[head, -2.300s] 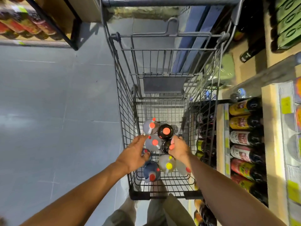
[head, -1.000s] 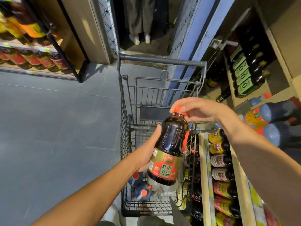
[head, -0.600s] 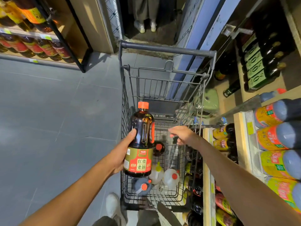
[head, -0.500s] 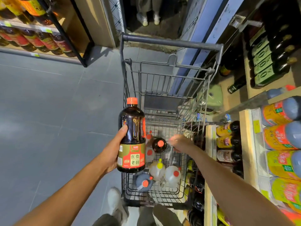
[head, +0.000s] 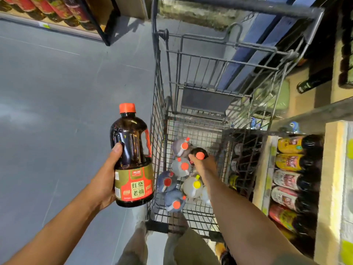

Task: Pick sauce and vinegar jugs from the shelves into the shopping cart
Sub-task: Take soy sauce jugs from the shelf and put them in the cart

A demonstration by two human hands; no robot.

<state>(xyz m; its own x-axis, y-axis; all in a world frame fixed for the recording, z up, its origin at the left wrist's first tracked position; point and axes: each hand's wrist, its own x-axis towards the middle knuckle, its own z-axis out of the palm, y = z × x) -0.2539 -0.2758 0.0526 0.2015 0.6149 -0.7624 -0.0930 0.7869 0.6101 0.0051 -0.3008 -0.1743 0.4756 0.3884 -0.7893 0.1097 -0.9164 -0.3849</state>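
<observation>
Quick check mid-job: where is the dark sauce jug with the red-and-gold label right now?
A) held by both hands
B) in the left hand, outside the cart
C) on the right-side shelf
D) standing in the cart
B: the left hand alone grips the dark sauce jug upright, outside the left wire wall of the shopping cart; the right hand reaches down inside the cart.
</observation>
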